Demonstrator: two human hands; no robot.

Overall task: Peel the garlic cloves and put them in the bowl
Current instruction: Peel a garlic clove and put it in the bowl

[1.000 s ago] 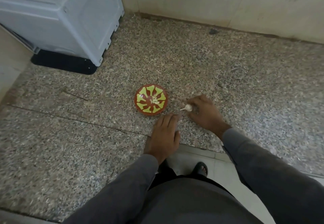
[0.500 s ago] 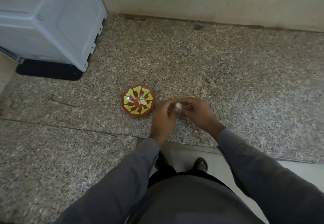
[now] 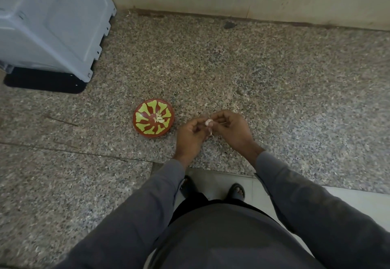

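The speckled granite counter [image 3: 274, 83] fills most of the frame. Just left of centre on it sits the red bowl [image 3: 153, 120] with yellow-green petals, a few peeled cloves [image 3: 159, 119] at its bottom. Right of the bowl, the left hand [image 3: 191, 135] and right hand [image 3: 231, 129] meet fingertip to fingertip, both pinching one garlic clove [image 3: 207, 123]. The bowl lies leftward, nearer the left hand.

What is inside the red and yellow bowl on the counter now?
Inside the bowl lie a few pale peeled garlic cloves, near its centre. Their exact number is too small to tell. Nothing covers the bowl.
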